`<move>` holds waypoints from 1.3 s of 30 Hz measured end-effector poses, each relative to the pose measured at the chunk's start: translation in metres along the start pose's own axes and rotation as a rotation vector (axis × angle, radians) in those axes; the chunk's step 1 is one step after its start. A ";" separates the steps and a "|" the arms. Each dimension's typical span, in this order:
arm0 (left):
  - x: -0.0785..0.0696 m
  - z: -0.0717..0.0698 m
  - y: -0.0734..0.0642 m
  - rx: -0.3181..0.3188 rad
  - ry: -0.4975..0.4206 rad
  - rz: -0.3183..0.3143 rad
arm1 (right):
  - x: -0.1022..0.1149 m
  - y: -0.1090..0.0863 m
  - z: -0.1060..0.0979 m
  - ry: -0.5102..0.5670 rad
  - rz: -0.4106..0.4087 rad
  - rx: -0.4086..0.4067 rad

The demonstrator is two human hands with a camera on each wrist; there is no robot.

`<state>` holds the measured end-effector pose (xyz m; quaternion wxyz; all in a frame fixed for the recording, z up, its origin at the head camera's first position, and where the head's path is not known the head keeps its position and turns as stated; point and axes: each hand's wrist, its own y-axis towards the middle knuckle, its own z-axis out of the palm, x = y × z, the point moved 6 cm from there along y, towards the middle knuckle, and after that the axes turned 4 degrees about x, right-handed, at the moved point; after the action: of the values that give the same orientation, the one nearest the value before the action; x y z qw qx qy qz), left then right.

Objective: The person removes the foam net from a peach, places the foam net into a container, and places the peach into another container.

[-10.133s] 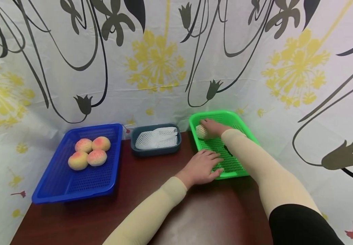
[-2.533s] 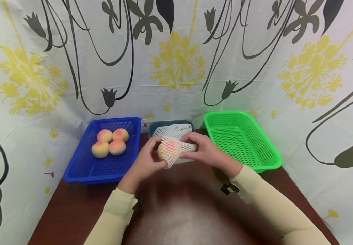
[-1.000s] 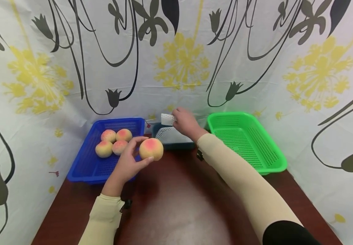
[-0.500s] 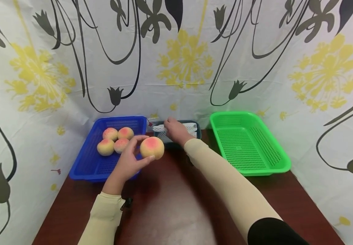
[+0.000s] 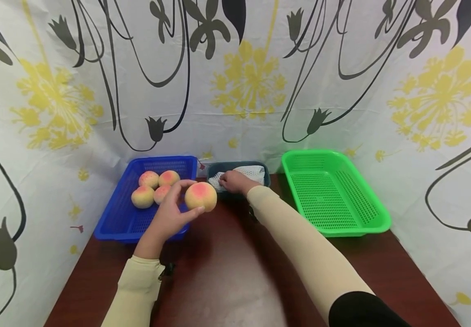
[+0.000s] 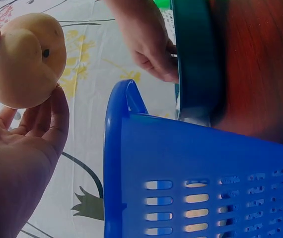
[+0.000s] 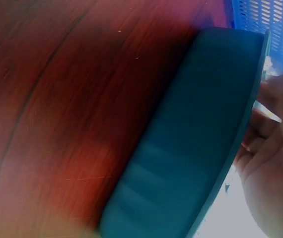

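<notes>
My left hand holds a bare peach above the table, beside the blue basket. In the left wrist view, the thumb and curled fingers pinch the peach from two sides, and a small dark spot shows on it. My right hand reaches into the dark teal tray, its curled fingers pinching a white foam fruit net at the left end. Another white net lies to the right in this tray. In the right wrist view, the tray wall partly hides the fingertips.
The blue basket on the left holds several peaches. A green basket stands at the right. A patterned cloth hangs behind the dark red table.
The net came off the peach, which stays in my left hand. My right hand carried the net to the teal tray and lowered it inside. Earlier, it reached into the green basket.
</notes>
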<state>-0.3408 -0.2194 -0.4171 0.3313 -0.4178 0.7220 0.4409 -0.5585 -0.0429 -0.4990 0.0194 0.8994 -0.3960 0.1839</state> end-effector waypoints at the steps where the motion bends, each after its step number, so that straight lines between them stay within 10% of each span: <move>1: 0.000 0.000 0.000 0.001 0.002 -0.002 | 0.008 -0.005 -0.004 -0.001 0.005 0.029; 16: 0.001 -0.006 0.002 0.042 0.145 -0.045 | 0.006 -0.007 -0.001 -0.004 0.093 0.096; 26: 0.001 -0.030 0.003 0.121 0.292 -0.110 | 0.017 -0.031 -0.012 0.005 -0.081 -0.121; 39: 0.008 -0.085 0.013 0.190 0.387 -0.186 | 0.038 -0.119 -0.032 0.219 -0.241 -0.369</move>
<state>-0.3651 -0.2961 -0.3856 0.2637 -0.5262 0.7688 0.2500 -0.4599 0.0181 -0.4426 0.2479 0.8962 -0.3082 0.2011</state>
